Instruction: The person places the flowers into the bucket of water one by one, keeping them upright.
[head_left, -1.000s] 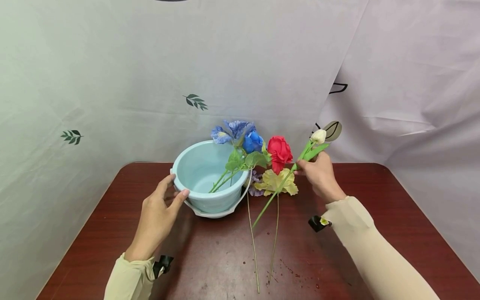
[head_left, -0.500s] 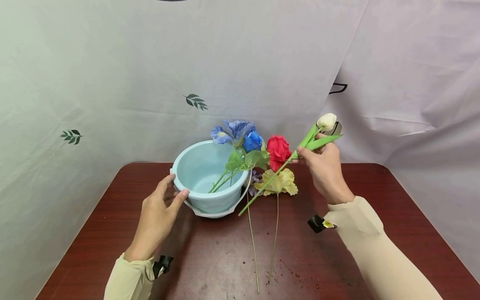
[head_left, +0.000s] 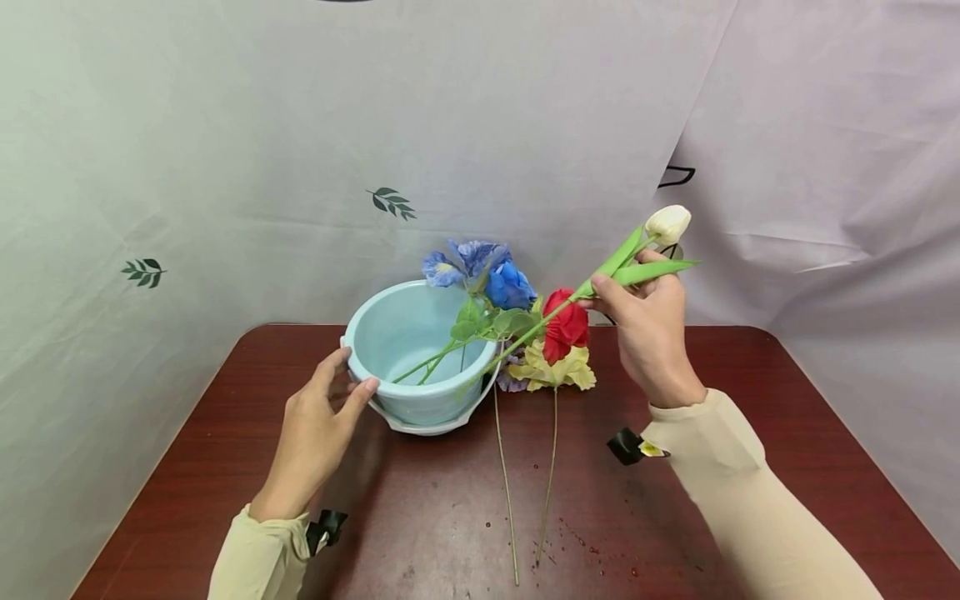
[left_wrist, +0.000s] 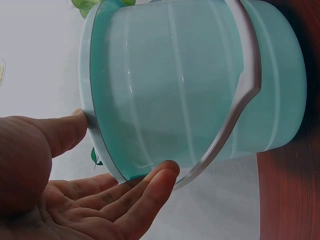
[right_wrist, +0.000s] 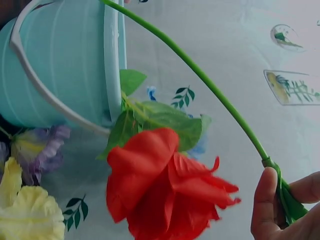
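My left hand [head_left: 311, 437] holds the near left rim of a light blue bucket [head_left: 427, 408]; the left wrist view shows its thumb [left_wrist: 70, 131] on the rim and fingertips against the outer wall. With thumb and fingers, my right hand [head_left: 648, 329] pinches a white tulip [head_left: 667, 225] below its leaves. The tulip's green stem [right_wrist: 200, 72] slants down left, its lower end at the bucket's right rim. Blue flowers [head_left: 508, 285] and a red rose [head_left: 566, 325] lean out of the bucket's right side, their stems inside. The rose hangs under the tulip stem.
A yellow flower [head_left: 551, 364] and a purple flower [right_wrist: 40, 150] lie right of the bucket, their thin stems pointing toward the table's front. Water drops [head_left: 592, 550] spot the dark red table [head_left: 420, 525]. A pale cloth [head_left: 285, 167] hangs behind.
My right hand has risen, and the tulip has tilted, its stem end moving left and up from over the table to the bucket rim. The red rose has dipped slightly. My left hand stays put.
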